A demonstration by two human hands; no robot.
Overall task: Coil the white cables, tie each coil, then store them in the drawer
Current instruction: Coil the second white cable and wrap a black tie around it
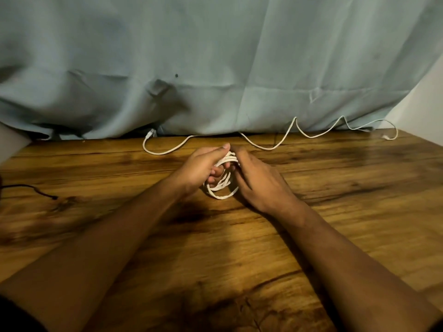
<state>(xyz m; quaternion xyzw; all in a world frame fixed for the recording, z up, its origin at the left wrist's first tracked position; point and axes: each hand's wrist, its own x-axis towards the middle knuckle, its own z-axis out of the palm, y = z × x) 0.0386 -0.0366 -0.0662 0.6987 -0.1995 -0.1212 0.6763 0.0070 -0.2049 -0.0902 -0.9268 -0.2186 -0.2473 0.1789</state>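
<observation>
A coil of white cable [221, 188] sits between both hands at the middle of the wooden table [335, 200]. My left hand [201, 168] grips the coil's left side, thumb over the top and fingers curled through the loops. My right hand [256, 180] holds the coil's right side, its fingertips hidden behind the strands. A second white cable [275, 146] lies loose and wavy along the table's far edge, one plug [150, 134] at its left end and another end at the far right [386, 137].
A pale blue cloth [215, 68] hangs behind the table and reaches its far edge. A thin black cord [36, 190] lies on the table at the left. A white wall [422, 104] stands at the right. No drawer is in view.
</observation>
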